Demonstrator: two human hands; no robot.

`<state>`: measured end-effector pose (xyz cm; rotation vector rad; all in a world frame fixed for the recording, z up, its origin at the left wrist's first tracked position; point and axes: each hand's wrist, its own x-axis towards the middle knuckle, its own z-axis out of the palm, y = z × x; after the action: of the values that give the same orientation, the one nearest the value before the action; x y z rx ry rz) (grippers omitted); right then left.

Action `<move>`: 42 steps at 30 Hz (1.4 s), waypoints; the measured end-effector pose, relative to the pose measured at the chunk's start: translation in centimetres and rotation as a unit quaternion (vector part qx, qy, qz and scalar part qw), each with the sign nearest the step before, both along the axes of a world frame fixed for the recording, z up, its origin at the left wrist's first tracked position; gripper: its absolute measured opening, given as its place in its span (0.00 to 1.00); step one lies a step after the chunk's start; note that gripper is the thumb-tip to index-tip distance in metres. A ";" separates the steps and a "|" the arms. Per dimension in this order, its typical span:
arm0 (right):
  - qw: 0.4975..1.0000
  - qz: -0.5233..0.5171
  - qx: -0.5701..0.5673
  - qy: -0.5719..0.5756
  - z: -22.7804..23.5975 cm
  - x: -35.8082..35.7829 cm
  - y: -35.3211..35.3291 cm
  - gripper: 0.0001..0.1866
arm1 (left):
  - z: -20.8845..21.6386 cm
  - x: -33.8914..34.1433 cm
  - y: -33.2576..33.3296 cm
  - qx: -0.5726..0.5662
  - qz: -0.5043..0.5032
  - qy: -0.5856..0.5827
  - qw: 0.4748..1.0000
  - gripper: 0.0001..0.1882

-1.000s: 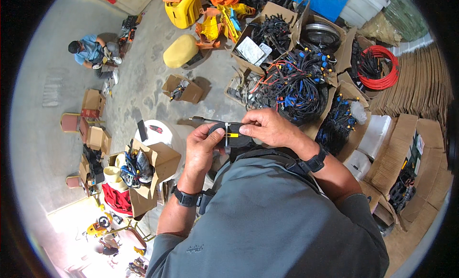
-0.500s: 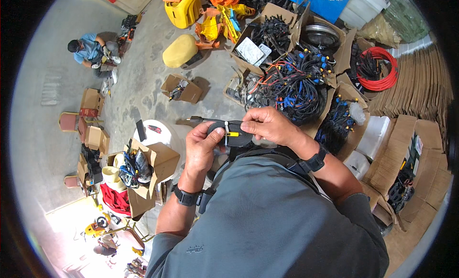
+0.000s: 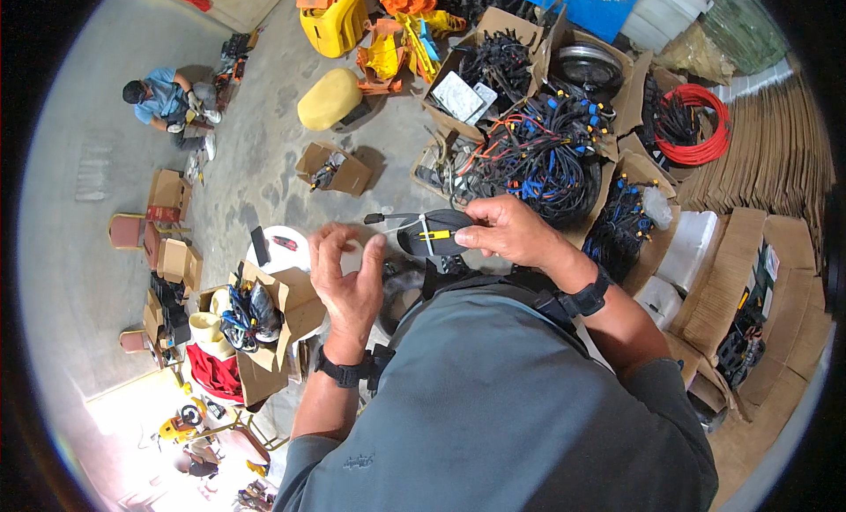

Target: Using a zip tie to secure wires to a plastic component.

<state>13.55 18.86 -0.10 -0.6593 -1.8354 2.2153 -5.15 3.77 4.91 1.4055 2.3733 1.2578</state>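
A flat coil of black cable [image 3: 451, 219] is pinched at its right side between the thumb and fingers of my right hand [image 3: 511, 233]. A whitish tie [image 3: 425, 233] runs around the coil, and a small yellow piece [image 3: 435, 235] shows on it. One cable end with a dark connector [image 3: 377, 218] sticks out to the left. My left hand [image 3: 345, 278] is off the coil, just left of it, thumb and fingers apart with nothing visible between them.
A white round-topped container [image 3: 284, 248] bearing a red tool and a dark flat object stands left. An open box of cables [image 3: 304, 302] is below it. A heap of wiring [image 3: 538, 173] fills boxes ahead right. A person [image 3: 167, 98] sits far left.
My left hand has let go of the coil, drawn away to the left and spread its fingers. The coil, in my right hand, has moved slightly right and up.
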 end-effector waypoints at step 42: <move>0.899 0.111 0.410 0.107 3.1 0.9 -3.3 0.12 | 2.0 1.5 -1.4 -0.205 -0.318 -0.253 0.890 0.08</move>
<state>14.50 15.51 3.01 -0.0337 -2.5074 1.2920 -3.67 2.41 6.92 1.3331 1.5170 0.7537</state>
